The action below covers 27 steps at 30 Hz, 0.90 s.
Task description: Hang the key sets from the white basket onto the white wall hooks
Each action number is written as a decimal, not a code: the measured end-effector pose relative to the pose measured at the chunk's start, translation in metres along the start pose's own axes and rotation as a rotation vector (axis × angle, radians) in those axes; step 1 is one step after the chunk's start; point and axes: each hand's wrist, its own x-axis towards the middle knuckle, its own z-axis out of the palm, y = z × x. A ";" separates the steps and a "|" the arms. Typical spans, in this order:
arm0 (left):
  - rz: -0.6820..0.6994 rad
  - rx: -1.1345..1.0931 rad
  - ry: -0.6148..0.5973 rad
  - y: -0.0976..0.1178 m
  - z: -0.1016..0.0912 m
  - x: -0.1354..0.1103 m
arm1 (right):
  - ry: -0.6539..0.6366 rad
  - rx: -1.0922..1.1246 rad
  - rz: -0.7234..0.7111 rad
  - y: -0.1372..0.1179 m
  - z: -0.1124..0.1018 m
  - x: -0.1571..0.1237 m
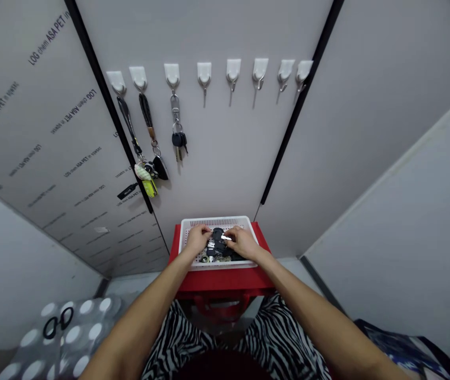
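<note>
A white plastic basket [213, 265] on a red surface holds a jumble of black-headed keys [217, 246] and small metal pieces. My right hand [244, 243] reaches in from the right, its thumb and fingers pinched on a shiny silver key [226, 237]. On the other side, my left hand [197, 239] is over the basket's left part, with fingertips drawn together beside the pile. Whatever is between those left fingertips is too small to make out.
White hooks [204, 74] line the upright panel ahead. Keys on a metal clip [178, 138] hang from one; strapped key bunches [149, 171] hang further left. Scissors [58, 323] lie on wrapped white-capped bottles [73, 334] at lower left. A dark blue bag [410, 351] sits at lower right.
</note>
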 end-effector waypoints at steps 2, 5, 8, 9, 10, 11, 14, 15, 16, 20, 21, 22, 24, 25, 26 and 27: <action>-0.020 -0.127 0.014 0.000 -0.005 0.004 | 0.035 0.044 0.004 0.000 0.000 0.001; -0.025 -0.291 -0.003 0.003 -0.017 0.011 | 0.117 0.167 -0.004 -0.003 -0.002 0.005; -0.020 -0.418 -0.059 0.010 -0.030 0.014 | 0.181 0.298 -0.013 -0.013 -0.008 0.011; -0.016 -0.443 -0.082 0.013 -0.033 0.013 | 0.194 0.337 -0.021 -0.018 -0.010 0.013; -0.013 -0.460 -0.103 0.016 -0.036 0.013 | 0.201 0.374 -0.034 -0.023 -0.013 0.015; -0.012 -0.470 -0.118 0.019 -0.038 0.012 | 0.201 0.410 -0.048 -0.027 -0.014 0.017; -0.021 -0.483 -0.149 0.027 -0.043 0.010 | 0.148 0.508 -0.080 -0.037 -0.015 0.023; -0.024 -0.488 -0.165 0.029 -0.044 0.009 | 0.128 0.533 -0.081 -0.039 -0.013 0.024; -0.027 -0.493 -0.179 0.031 -0.045 0.009 | 0.114 0.554 -0.081 -0.040 -0.012 0.025; -0.016 -0.508 -0.159 0.040 -0.054 0.009 | 0.121 0.595 -0.062 -0.042 -0.014 0.029; -0.005 -0.511 -0.123 0.042 -0.058 0.009 | 0.136 0.583 -0.067 -0.043 -0.018 0.031; 0.013 -0.513 -0.082 0.045 -0.062 0.010 | 0.158 0.557 -0.081 -0.045 -0.024 0.034; 0.060 -0.512 -0.009 0.053 -0.071 0.012 | 0.222 0.477 -0.124 -0.051 -0.041 0.044; 0.086 -0.511 0.011 0.058 -0.077 0.014 | 0.261 0.437 -0.148 -0.056 -0.053 0.050; 0.111 -0.510 0.022 0.063 -0.083 0.016 | 0.303 0.405 -0.172 -0.062 -0.065 0.058; 0.136 -0.511 0.030 0.070 -0.091 0.019 | 0.344 0.390 -0.191 -0.069 -0.078 0.067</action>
